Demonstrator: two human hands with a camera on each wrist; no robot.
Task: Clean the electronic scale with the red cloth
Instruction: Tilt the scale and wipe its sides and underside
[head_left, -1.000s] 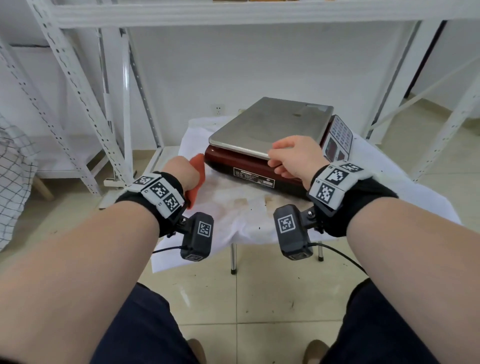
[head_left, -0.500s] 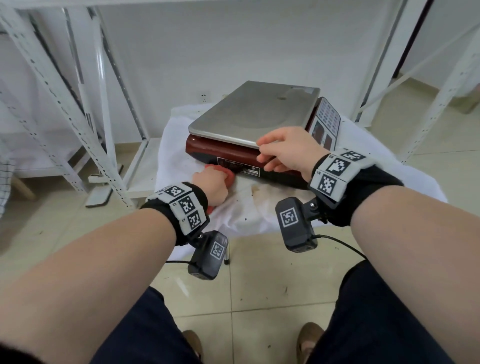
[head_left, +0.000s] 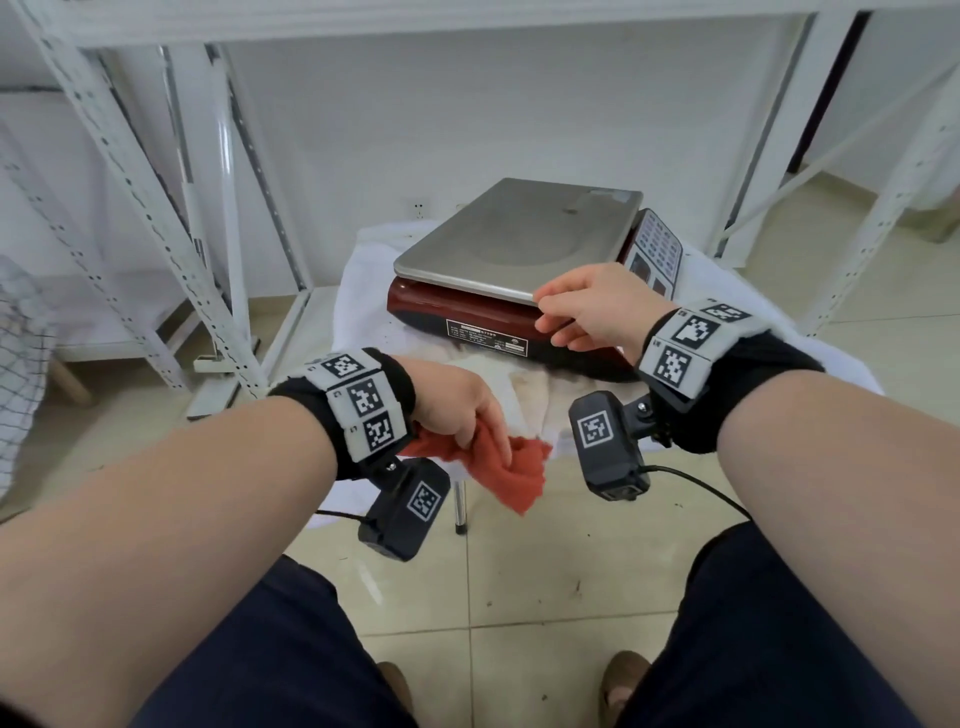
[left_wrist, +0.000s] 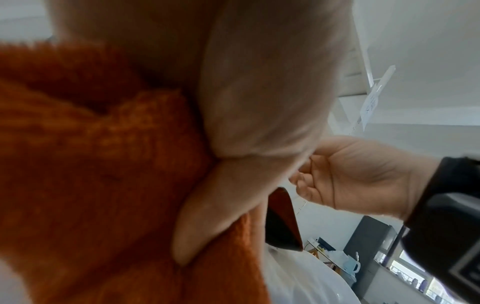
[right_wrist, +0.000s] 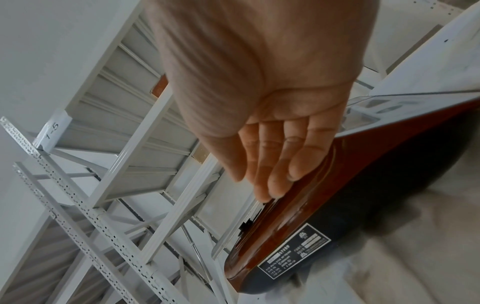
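Right hand (right_wrist: 259, 102) fingers (right_wrist: 280, 164) touch the scale (right_wrist: 337, 195).

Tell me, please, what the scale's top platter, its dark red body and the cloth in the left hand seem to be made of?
Platter: looks like brushed stainless steel, grey with a dull sheen.
Dark red body: probably glossy moulded plastic, since it shows sharp highlights and rounded edges.
Red cloth: a soft, fuzzy towel-like fabric, maybe microfibre, that crumples in the left hand.

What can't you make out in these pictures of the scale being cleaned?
- Label text on the electronic scale: too small in head view, blurred in right wrist view.
- Keypad: steeply angled; the right hand hides its near end.
- Left hand's fingertips: buried in the red cloth.
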